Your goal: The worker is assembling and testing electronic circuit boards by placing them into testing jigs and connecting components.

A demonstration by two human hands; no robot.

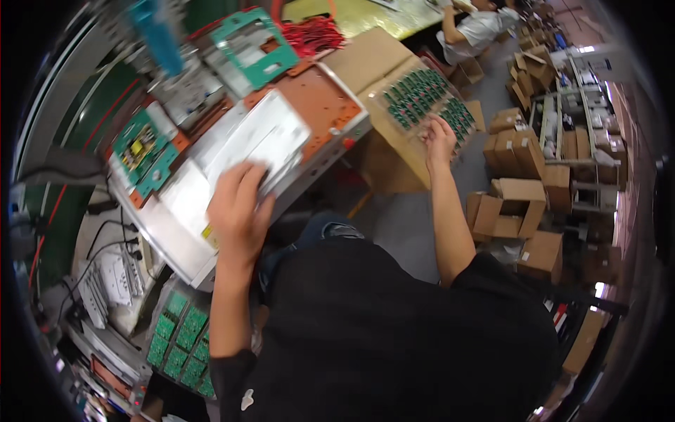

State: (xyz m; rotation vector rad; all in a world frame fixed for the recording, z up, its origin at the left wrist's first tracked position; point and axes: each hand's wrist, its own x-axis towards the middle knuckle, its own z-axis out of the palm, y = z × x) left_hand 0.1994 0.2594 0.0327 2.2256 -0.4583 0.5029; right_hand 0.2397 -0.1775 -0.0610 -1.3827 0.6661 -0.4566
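Note:
Over the white surface of the bench machine, my left hand [240, 207] is smeared by motion. Its fingers curl beside a dark patch, and whether they hold anything is hidden. To the right, my right hand [439, 144] reaches to a clear tray [383, 105] of small green circuit boards [415, 95]. Thumb and fingers are pinched together at the boards' near edge; what lies between them is too small to make out. A larger green board with yellow parts [140, 151] sits in an orange-cornered fixture left of my left hand.
A green frame [256, 49] stands on the machine near a bundle of red wires [313, 35]. Cardboard [376, 60] lies beneath the tray. More green boards [179, 334] rest at lower left. Open cartons [510, 207] line the right; another person [467, 35] sits at the far bench.

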